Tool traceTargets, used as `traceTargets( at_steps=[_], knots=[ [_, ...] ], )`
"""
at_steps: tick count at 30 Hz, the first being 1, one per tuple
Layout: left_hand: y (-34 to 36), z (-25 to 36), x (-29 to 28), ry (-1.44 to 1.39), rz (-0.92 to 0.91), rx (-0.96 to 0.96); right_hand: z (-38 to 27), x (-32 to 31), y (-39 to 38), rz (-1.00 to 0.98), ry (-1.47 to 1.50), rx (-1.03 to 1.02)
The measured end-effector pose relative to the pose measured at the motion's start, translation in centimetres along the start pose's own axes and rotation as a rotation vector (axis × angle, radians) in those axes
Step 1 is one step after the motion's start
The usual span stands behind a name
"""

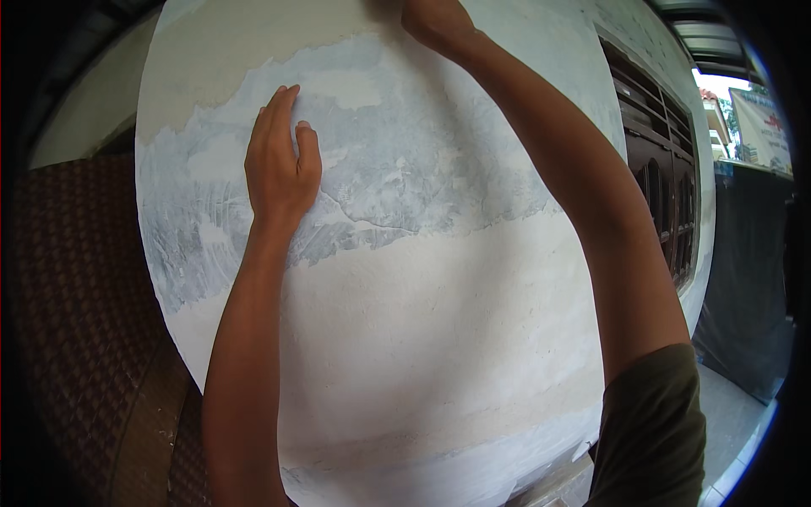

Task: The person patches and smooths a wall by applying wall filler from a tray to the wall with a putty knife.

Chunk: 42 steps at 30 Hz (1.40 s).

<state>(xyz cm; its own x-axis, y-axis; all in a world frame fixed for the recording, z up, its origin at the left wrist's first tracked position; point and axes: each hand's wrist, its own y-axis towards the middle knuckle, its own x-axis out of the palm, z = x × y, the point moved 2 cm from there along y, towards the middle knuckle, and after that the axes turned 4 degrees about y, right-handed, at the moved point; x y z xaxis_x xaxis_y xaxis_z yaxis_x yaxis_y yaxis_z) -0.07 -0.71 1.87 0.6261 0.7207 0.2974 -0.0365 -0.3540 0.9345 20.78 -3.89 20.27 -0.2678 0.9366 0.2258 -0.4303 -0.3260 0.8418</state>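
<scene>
A pale wall (439, 313) fills the middle of the head view. Across its upper part runs a rough-edged band of grey and white patches (397, 182), with a thin crack line below the centre. My left hand (283, 165) is raised in front of this band, its fingers stretched out and its thumb apart, holding nothing; whether the palm touches the surface I cannot tell. High at the top edge, my right hand (439, 25) is closed and partly cut off by the frame. Its fingertips and whatever they grip are hidden.
To the left is a brown woven-pattern panel (76, 296). On the right, a dark wooden door or window frame (663, 160) with slats is set in the wall. Beyond it hang a dark sheet (748, 279) and a pale banner (760, 127). Tiled floor (731, 422) shows lower right.
</scene>
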Motion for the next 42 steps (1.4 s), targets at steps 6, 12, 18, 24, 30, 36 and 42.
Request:
traceTargets(
  at_steps=[6, 12, 18, 24, 30, 36, 42],
  knots=[
    [-0.6, -0.4, -0.3, 0.062, 0.0, -0.032, -7.2, -3.4, -9.2, 0.004, 0.102, -0.234],
    [-0.5, 0.1, -0.4, 0.079, 0.012, -0.035, -3.2, -3.4, -1.2, 0.079, 0.14, -0.118],
    [-0.3, 0.5, 0.2, 0.062, 0.002, -0.025, 0.2, -0.2, -2.0, 0.097, -0.142, -0.252],
    [-0.8, -0.4, -0.7, 0.058, 0.035, -0.033, -6.4, -3.9, -9.7, -0.01, 0.075, -0.213],
    [-0.2, 0.7, -0.3, 0.056, 0.043, -0.008, -1.1, -2.0, -0.2, 0.052, 0.038, -0.126],
    [-0.7, -0.3, -0.5, 0.1, 0.0, -0.019, -4.7, -1.2, -4.2, -0.05, -0.03, -0.115],
    [-0.9, -0.2, -0.4, 0.08, -0.014, -0.012, -7.1, -4.1, -7.5, 0.121, 0.103, -0.239]
  ],
)
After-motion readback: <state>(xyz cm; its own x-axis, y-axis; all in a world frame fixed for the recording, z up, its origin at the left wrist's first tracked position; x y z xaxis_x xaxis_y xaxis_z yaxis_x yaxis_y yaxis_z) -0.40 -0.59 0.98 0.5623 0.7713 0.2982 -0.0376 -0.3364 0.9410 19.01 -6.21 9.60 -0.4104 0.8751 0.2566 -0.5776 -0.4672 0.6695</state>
